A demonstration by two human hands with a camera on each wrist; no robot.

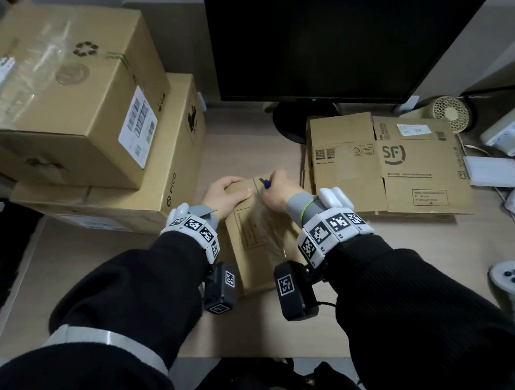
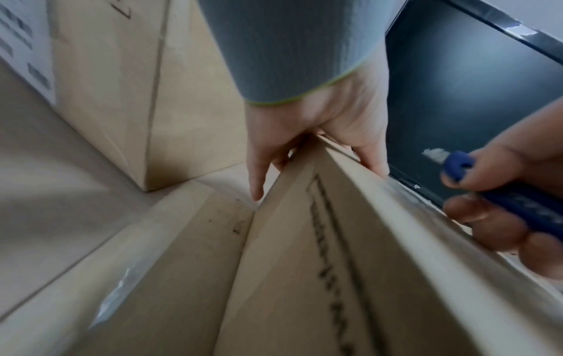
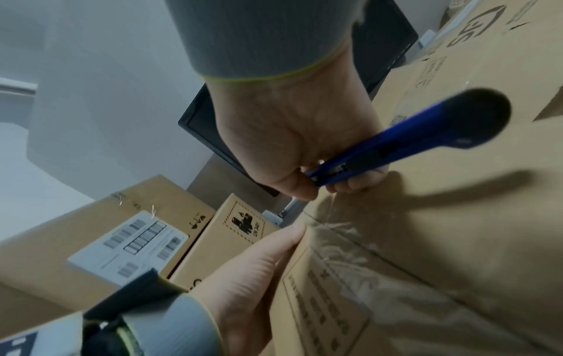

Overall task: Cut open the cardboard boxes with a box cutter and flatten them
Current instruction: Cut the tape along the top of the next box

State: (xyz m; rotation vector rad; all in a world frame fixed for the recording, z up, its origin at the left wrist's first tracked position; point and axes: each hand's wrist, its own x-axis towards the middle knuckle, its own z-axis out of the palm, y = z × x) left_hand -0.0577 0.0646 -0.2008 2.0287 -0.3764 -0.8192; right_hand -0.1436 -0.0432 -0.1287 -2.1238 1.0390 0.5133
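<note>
A small taped cardboard box (image 1: 256, 237) lies on the desk between my arms. My left hand (image 1: 224, 194) grips its far left corner, thumb on the top face and fingers over the edge; in the left wrist view this hand (image 2: 317, 130) straddles the box's edge (image 2: 304, 277). My right hand (image 1: 276, 193) holds a blue box cutter (image 1: 266, 183) at the far end of the top seam. In the right wrist view, the cutter (image 3: 411, 139) lies in the fist (image 3: 289, 144) over the taped top (image 3: 426, 240). Its short blade (image 2: 432, 154) sticks out.
Two large sealed boxes (image 1: 69, 93) are stacked at the left, close to my left hand. A black monitor (image 1: 320, 42) stands behind. Flattened SF cardboard (image 1: 396, 167) lies at the right. A white controller (image 1: 513, 282) and a power strip (image 1: 513, 132) sit at the far right.
</note>
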